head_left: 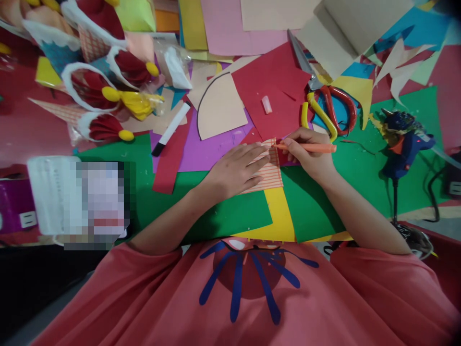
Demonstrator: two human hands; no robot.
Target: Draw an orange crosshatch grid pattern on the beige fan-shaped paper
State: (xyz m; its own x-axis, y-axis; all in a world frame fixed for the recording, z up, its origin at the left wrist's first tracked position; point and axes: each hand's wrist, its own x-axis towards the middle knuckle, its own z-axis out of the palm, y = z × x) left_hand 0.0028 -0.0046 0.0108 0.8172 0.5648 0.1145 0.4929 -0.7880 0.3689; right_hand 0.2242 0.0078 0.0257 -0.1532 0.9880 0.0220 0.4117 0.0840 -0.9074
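My left hand (238, 168) lies flat with fingers stretched out on a striped orange-and-white paper piece (270, 177), pressing it onto the coloured sheets. My right hand (309, 154) is closed around an orange pen (317, 148), whose tip meets the top edge of the striped paper. The paper rests over a yellow sheet (277, 214) and green sheets (230, 211).
Scissors with red and yellow handles (326, 103) lie behind my right hand. A blue glue gun (405, 139) stands at the right. A black-and-white marker (171, 129), a beige half-round cutout (219, 106), a red sheet (273, 91) and finished paper cones (104, 91) lie at the back left.
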